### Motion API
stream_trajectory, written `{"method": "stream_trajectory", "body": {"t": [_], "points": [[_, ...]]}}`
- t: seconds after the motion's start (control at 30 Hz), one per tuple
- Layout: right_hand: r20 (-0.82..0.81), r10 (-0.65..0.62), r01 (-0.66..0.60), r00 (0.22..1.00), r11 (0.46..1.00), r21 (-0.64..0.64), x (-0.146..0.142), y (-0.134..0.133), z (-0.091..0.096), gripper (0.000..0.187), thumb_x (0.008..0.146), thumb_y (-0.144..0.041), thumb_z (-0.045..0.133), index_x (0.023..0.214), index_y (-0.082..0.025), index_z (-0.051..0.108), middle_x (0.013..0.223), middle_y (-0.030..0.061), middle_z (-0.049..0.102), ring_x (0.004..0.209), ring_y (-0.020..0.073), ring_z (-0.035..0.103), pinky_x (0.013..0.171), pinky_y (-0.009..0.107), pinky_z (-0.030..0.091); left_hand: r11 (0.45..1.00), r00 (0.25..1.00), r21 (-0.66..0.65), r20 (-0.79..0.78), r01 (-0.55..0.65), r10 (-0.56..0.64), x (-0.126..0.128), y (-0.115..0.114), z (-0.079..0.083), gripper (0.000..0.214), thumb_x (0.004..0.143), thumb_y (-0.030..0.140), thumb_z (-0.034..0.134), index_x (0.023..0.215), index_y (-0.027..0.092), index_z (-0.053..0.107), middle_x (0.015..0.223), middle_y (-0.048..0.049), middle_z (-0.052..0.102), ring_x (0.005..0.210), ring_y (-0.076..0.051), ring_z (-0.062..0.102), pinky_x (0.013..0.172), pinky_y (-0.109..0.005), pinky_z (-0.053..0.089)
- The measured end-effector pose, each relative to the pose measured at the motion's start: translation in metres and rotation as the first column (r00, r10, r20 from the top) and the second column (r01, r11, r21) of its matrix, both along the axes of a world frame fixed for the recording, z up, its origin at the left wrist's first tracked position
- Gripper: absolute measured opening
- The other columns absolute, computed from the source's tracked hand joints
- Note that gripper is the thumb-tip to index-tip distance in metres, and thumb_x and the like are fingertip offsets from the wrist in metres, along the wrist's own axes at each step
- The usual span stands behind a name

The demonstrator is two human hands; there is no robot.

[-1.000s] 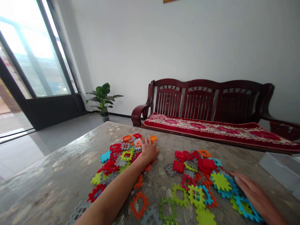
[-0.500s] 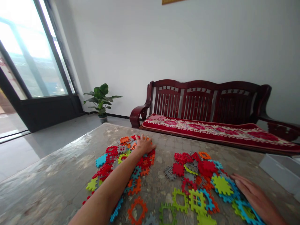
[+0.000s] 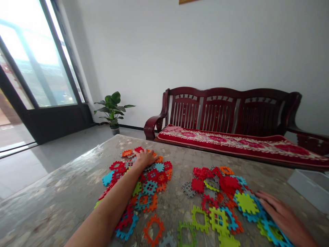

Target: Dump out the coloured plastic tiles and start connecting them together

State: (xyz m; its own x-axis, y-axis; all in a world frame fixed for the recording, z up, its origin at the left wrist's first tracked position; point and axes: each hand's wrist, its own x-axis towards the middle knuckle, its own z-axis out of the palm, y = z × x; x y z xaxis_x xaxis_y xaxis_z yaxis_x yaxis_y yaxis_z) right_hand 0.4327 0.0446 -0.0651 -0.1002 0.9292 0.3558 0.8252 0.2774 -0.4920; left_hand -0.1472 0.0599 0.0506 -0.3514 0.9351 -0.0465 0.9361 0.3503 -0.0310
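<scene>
My left hand (image 3: 144, 158) lies with spread fingers on the far end of the left pile of toothed plastic building tiles. Around it are red, orange, grey, blue and green tiles, some with cut-out windows, such as a teal grid tile (image 3: 149, 188) and a red tile (image 3: 138, 149). My right hand (image 3: 281, 211) rests at the right edge of a second pile, its fingers stretched out beside a blue tile and a lime green tile (image 3: 246, 203). A red tile (image 3: 230, 184) lies farther back in that pile. Neither hand visibly grips a tile.
Both piles lie on a table (image 3: 64, 192) with a glossy patterned cover. A clear plastic box (image 3: 308, 188) stands at the right. Behind the table is a dark wooden bench (image 3: 218, 109) with a red floral cushion. A potted plant (image 3: 111, 108) stands near the glass door.
My left hand has moved left across its pile, shifting tiles that way and uncovering a blue one. My right hand stays beside its pile; the view has shifted slightly.
</scene>
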Motion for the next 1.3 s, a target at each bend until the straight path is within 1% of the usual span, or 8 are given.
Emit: {"method": "stream_trajectory", "body": {"t": [0.3, 0.47, 0.6, 0.7, 0.93, 1.1, 1.2, 1.3], "points": [[0.021, 0.022, -0.023, 1.0, 1.0, 0.015, 0.001, 0.004, 0.0, 0.053, 0.083, -0.062, 0.044, 0.102, -0.025, 0.077, 0.118, 0.0087, 0.073, 0.113, 0.0312, 0.067, 0.104, 0.047, 0.05, 0.997, 0.996, 0.01, 0.026, 0.079, -0.08, -0.026, -0.033, 0.022, 0.069, 0.089, 0.072, 0.03, 0.145, 0.035, 0.046, 0.147, -0.0156, 0.052, 0.129, -0.043, 0.05, 0.105, -0.074, 0.024], [-0.012, 0.034, -0.034, 0.999, 0.999, -0.003, 0.0, 0.007, 0.003, 0.052, 0.08, -0.064, 0.045, 0.098, -0.027, 0.077, 0.116, 0.0082, 0.074, 0.111, 0.0332, 0.067, 0.104, 0.05, 0.049, 0.969, 0.973, 0.088, -0.036, 0.23, -0.227, -0.021, -0.094, 0.03, 0.061, 0.094, 0.066, 0.031, 0.147, 0.037, 0.041, 0.156, -0.008, 0.042, 0.144, -0.034, 0.033, 0.115, -0.066, 0.014], [-0.064, 0.025, -0.026, 0.998, 0.999, -0.024, -0.003, 0.007, 0.008, 0.048, 0.08, -0.062, 0.046, 0.093, -0.028, 0.078, 0.116, 0.0135, 0.073, 0.112, 0.0374, 0.065, 0.104, 0.052, 0.049, 0.929, 0.946, 0.182, -0.098, 0.322, -0.309, 0.004, -0.149, 0.017, 0.06, 0.096, 0.064, 0.032, 0.149, 0.036, 0.039, 0.157, -0.0088, 0.039, 0.146, -0.034, 0.029, 0.114, -0.067, 0.015], [-0.097, 0.011, -0.014, 0.995, 1.0, -0.024, -0.006, 0.006, 0.01, 0.049, 0.077, -0.061, 0.048, 0.092, -0.026, 0.078, 0.115, 0.0157, 0.073, 0.113, 0.0398, 0.065, 0.104, 0.054, 0.048, 0.917, 0.938, 0.199, -0.097, 0.345, -0.332, 0.019, -0.172, 0.004, 0.061, 0.095, 0.065, 0.035, 0.148, 0.035, 0.041, 0.157, -0.0089, 0.039, 0.146, -0.035, 0.027, 0.115, -0.068, 0.014], [-0.104, 0.035, -0.034, 0.994, 0.999, 0.006, -0.006, 0.005, 0.01, 0.046, 0.08, -0.062, 0.048, 0.091, -0.029, 0.077, 0.111, 0.0084, 0.075, 0.11, 0.0369, 0.067, 0.103, 0.055, 0.049, 0.879, 0.907, 0.223, -0.122, 0.421, -0.403, 0.0, -0.166, -0.004, 0.053, 0.096, 0.058, 0.041, 0.143, 0.035, 0.05, 0.153, -0.0055, 0.045, 0.146, -0.033, 0.029, 0.119, -0.063, 0.007], [-0.17, -0.019, 0.012, 0.985, 0.999, -0.046, -0.02, -0.005, 0.017, 0.062, 0.084, -0.066, 0.042, 0.121, -0.024, 0.069, 0.129, 0.0081, 0.068, 0.123, 0.0323, 0.06, 0.108, 0.047, 0.046, 0.864, 0.887, 0.203, -0.099, 0.461, -0.451, -0.018, -0.152, 0.003, 0.051, 0.097, 0.055, 0.039, 0.145, 0.038, 0.047, 0.155, -0.0028, 0.043, 0.146, -0.032, 0.03, 0.119, -0.062, 0.008], [-0.16, 0.031, -0.044, 0.987, 0.996, -0.078, -0.038, -0.011, 0.024, 0.065, 0.089, -0.064, 0.037, 0.134, -0.022, 0.061, 0.143, 0.0066, 0.057, 0.135, 0.0275, 0.05, 0.116, 0.042, 0.036, 0.847, 0.872, 0.209, -0.08, 0.489, -0.483, -0.001, -0.153, 0.006, 0.051, 0.098, 0.053, 0.039, 0.146, 0.036, 0.046, 0.157, -0.004, 0.041, 0.147, -0.033, 0.027, 0.118, -0.065, 0.007], [-0.107, 0.055, -0.066, 0.993, 0.992, -0.103, -0.054, -0.012, 0.028, 0.065, 0.09, -0.064, 0.037, 0.137, -0.024, 0.059, 0.144, 0.0054, 0.056, 0.135, 0.0272, 0.049, 0.118, 0.044, 0.033, 0.781, 0.791, 0.201, 0.038, 0.592, -0.61, 0.04, -0.168, 0.008, 0.057, 0.097, 0.057, 0.039, 0.152, 0.039, 0.034, 0.16, -0.0036, 0.035, 0.149, -0.033, 0.024, 0.118, -0.064, 0.014]]}}
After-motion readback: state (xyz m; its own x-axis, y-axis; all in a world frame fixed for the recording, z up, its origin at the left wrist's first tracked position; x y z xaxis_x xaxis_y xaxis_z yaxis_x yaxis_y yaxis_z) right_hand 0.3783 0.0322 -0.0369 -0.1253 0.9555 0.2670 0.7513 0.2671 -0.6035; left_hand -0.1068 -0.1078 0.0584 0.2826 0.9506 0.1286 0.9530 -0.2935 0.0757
